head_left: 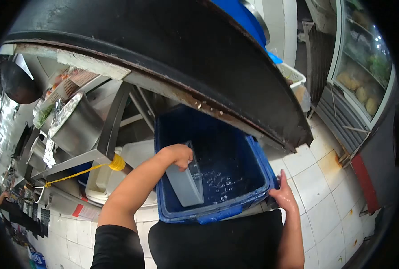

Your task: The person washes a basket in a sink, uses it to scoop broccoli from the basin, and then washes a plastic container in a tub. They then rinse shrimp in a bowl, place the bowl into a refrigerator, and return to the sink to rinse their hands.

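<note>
A large blue plastic bin (271,168) stands in front of me with rippling water in it. My left hand (180,156) reaches over its left side, fingers curled closed on the upper edge of a grey rectangular plastic container (184,187). That container is tilted inside the bin, near its left wall, and its lower part is close to or in the water. At the bin's right front corner is my right hand (284,195), wet, with fingers stretched apart and the thumb side at the rim. No held object shows in it.
A dark panel (163,40) overhangs the bin's far side. Left, a metal table carries a large steel pot (76,123); yellow rope (117,162) wraps its leg. White tubs (103,179) sit below. A glass-door fridge (365,67) stands right. Another person's arm (2,197) shows far left.
</note>
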Motion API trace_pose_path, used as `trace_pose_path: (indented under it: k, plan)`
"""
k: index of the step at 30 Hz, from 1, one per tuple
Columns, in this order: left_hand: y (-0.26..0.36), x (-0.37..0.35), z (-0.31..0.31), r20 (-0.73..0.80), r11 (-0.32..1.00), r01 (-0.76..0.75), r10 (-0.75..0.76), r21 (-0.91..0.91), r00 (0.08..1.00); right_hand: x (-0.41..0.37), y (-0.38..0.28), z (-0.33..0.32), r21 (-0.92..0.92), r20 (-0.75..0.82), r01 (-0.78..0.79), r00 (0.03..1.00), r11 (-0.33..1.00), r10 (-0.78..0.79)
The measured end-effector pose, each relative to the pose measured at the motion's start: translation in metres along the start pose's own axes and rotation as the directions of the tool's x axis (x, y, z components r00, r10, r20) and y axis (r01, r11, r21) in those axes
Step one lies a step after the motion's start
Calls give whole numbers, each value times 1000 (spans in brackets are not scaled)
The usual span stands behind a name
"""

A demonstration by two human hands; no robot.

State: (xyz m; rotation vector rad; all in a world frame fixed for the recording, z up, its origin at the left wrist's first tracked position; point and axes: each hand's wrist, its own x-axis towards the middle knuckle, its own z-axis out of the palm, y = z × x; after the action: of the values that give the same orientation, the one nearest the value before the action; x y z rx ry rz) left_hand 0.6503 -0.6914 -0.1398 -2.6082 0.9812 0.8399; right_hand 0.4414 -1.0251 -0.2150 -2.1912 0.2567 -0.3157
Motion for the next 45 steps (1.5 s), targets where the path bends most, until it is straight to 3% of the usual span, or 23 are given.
trace_pose_path:
  k: [2, 3, 4, 6, 7, 8, 10, 12, 14, 17, 19, 22, 24, 26, 30, 32, 36, 40, 41, 45]
  plan:
    - [1, 1, -13, -2, 998, -53, 53, 30, 999, 14, -3, -20, 57, 426, -171, 895, 984, 131]
    - [5, -1, -21, 0, 998, -55, 55, 0, 998, 23, 9, -20, -127, 485, 70, 875, 989, 0]
    - [7, -4, -29, 4, 998, -56, 56, -30, 998, 28, 27, -15, -123, 469, 76, 883, 989, -9]
    - [4, -10, -38, -38, 997, -62, 60, -56, 997, 31, 59, 2, -301, 553, -33, 808, 953, 202]
    - [2, -14, -40, -96, 988, -60, 47, -140, 994, 23, 46, 10, -414, 431, -151, 836, 898, 339]
    - [0, -17, -43, -150, 972, -66, 33, -225, 988, 21, 35, 15, -409, 426, -145, 843, 901, 329]
    - [-6, -25, -43, -187, 948, -116, 62, -295, 980, 15, 22, 22, -618, 223, -197, 884, 761, 410]
    - [-13, -26, -36, -361, 825, -218, 18, -522, 932, 12, 23, 25, -660, 143, -188, 919, 728, 367]
    - [-15, -28, -27, -397, 621, -276, -62, -733, 916, 17, 31, 26, -651, 176, -162, 918, 742, 355]
    - [-23, -31, -10, -273, 277, -188, -309, -942, 911, 26, 36, 24, -624, 114, -214, 927, 752, 358]
    - [-25, -34, 2, -218, 71, -206, -319, -976, 922, 26, 43, 24, -618, 90, -285, 900, 733, 426]
    - [-17, -33, 9, -153, -102, -197, -335, -975, 930, 34, 52, 31, -786, -9, -123, 982, 606, 188]
    - [-13, -34, 14, -115, -94, -158, -356, -983, 927, 45, 69, 45, -794, -41, -57, 998, 605, 41]
    - [-13, -33, 19, -115, -113, -164, -354, -980, 928, 61, 84, 56, -790, -107, -114, 993, 602, 47]
    - [-6, -45, 28, -187, -86, -238, -395, -967, 899, 56, 46, 25, -778, -20, -152, 976, 609, 218]
    - [-1, -48, 28, -191, -60, -240, -431, -969, 882, 65, 65, 36, -888, -105, -52, 990, 456, -92]
    - [8, -53, 24, -271, 56, -280, -486, -958, 831, 72, 72, 57, -932, 22, 67, 991, 357, -129]
    - [20, -60, 18, -358, 171, -315, -499, -934, 790, 74, 71, 52, -936, 2, 42, 993, 350, -115]
    - [25, -63, 16, -369, 178, -325, -504, -929, 781, 71, 60, 45, -883, -6, 10, 999, 470, -34]
    - [38, -67, 10, -447, 220, -391, -508, -894, 737, 73, 64, 44, -829, 28, 0, 999, 560, 42]
